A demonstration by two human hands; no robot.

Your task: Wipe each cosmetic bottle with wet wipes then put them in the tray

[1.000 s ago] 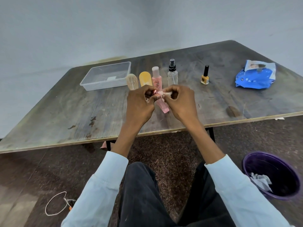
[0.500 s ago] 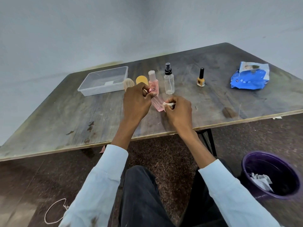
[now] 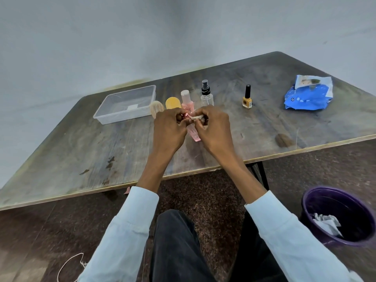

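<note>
Worn wooden worktop [image 3: 85, 151] against a pale grey wall, seen from above; person seated at its near edge.

Left hand [image 3: 168, 129], centre of frame: fingers curled round the upper end of a small pink bottle [image 3: 194, 135], whose lower end points down toward the near edge. Right hand [image 3: 213, 127], just beside it: fingertips pinch a crumpled white wet wipe [image 3: 196, 117] against the top of the pink bottle. Both hands held over the worktop; whether they touch it I cannot tell.

Behind the hands, in a row: beige rounded item [image 3: 156, 107], partly hidden; yellow rounded item [image 3: 173, 103]; taller pink bottle [image 3: 186, 100]; clear spray bottle [image 3: 206, 94] with black pump. Further right, standing apart: yellow nail polish bottle [image 3: 247, 98] with black cap.

Upper left of centre: clear plastic tray [image 3: 114, 117], near the beige item. Upper right: blue wet wipes pack [image 3: 307, 96], lying flat.

Lower right, on the floor: purple bin [image 3: 317, 202] with crumpled white wipes inside.
</note>
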